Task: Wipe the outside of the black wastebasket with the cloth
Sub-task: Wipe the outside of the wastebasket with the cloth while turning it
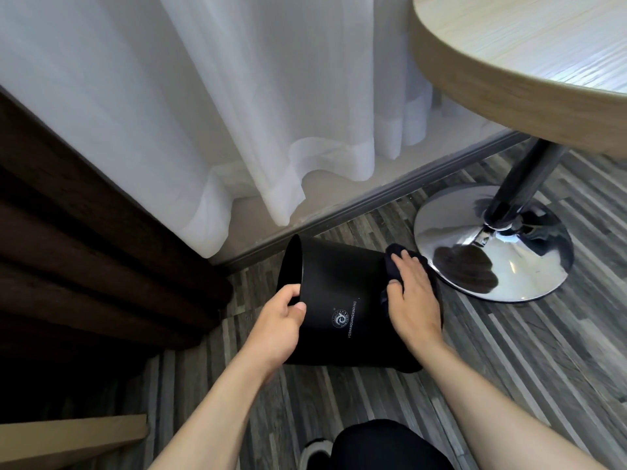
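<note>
The black plastic wastebasket (342, 300), round and tapered with a small white logo on its wall, lies tipped on its side on the grey striped plank floor (509, 368), its open mouth turned toward the dark brown curtain (84, 249) at the left and its base toward the chrome table foot (492, 252) just beside it. The left hand (281, 330) steadies it at the rim, thumb on the outer wall and fingers hooked inside the mouth, clamped on the edge. The right hand (410, 293) lies flat near the base end with its fingers spread slightly apart, pressing a dark cloth (395, 252) against the outside; it pins the cloth rather than closing around it.

The wipe looks to be under way at the base end. To do it well, I would keep the palm flat so the cloth stays spread, draw it along the wall toward the rim in overlapping strokes, and use the left hand to roll the wastebasket so the side now against the floor comes up. White sheer curtains (237, 113) hang behind, and a round pale wooden table (526, 56) stands overhead at the right.
</note>
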